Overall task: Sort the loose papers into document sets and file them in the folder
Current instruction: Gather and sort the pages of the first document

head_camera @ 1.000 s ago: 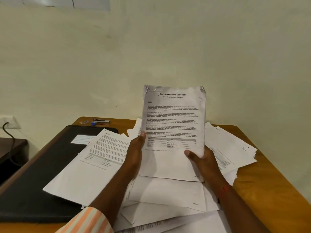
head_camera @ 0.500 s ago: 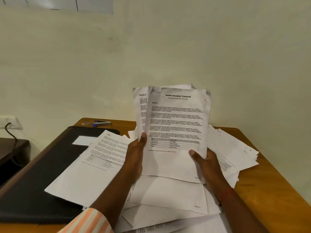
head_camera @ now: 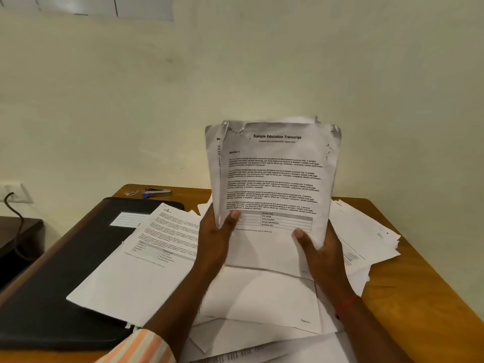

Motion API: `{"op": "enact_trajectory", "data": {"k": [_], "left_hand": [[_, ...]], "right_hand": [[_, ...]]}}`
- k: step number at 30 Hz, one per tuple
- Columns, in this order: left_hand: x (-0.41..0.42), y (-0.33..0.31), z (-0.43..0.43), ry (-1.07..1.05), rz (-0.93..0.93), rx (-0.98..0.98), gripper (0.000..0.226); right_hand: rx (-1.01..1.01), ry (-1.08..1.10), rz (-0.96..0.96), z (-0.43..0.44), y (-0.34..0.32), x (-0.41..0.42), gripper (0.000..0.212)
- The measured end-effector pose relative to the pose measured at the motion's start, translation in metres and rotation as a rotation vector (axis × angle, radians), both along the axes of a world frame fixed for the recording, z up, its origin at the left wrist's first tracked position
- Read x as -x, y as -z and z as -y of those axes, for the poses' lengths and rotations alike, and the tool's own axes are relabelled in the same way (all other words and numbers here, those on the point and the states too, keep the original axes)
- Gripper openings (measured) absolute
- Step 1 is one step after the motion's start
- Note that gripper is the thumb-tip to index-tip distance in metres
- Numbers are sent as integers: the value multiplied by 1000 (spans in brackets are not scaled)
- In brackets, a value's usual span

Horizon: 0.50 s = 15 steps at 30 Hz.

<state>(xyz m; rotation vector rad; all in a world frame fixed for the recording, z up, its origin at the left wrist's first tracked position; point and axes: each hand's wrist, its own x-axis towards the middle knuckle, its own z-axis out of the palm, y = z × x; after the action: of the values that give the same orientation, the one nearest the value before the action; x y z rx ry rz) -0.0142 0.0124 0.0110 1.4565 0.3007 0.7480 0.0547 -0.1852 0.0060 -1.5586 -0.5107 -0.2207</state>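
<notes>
The left hand grips the lower left edge of a sheaf of papers, thumb on the front page, the other fingers hidden behind; the right hand grips the lower right corner in the same way, thumb on the front. The sheaf stands nearly upright above the counter, in front of the wall; its front page is headed "Sample Education Transcript"; the edge of a second page shows at the left behind it; the top corners are torn and creased. Below the hands, loose papers lie spread and overlapping on the counter; another pile lies at the right. The black folder lies flat at the left; one printed sheet rests partly on it. A stapler lies near the far edge, behind the folder. A striped sleeve covers the left forearm.
</notes>
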Motion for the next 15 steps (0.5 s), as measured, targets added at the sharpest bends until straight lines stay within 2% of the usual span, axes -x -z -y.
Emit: {"op": "enact_trajectory", "data": {"k": [2, 5, 9, 13, 15], "left_hand": [[2, -6, 1, -50, 57, 4, 28], [4, -6, 1, -77, 135, -4, 45], [6, -5, 0, -64, 186, -33, 32], [4, 0, 3, -23, 159, -11, 41], [2, 7, 2, -5, 130, -37, 31]], "right_hand": [[-11, 16, 61, -1, -5, 4, 37], [-9, 32, 107, -1, -7, 6, 36], [-39, 58, 106, 3, -2, 1, 30], [-70, -9, 92, 1, 2, 0, 32], [-62, -40, 93, -2, 4, 1, 35]]}}
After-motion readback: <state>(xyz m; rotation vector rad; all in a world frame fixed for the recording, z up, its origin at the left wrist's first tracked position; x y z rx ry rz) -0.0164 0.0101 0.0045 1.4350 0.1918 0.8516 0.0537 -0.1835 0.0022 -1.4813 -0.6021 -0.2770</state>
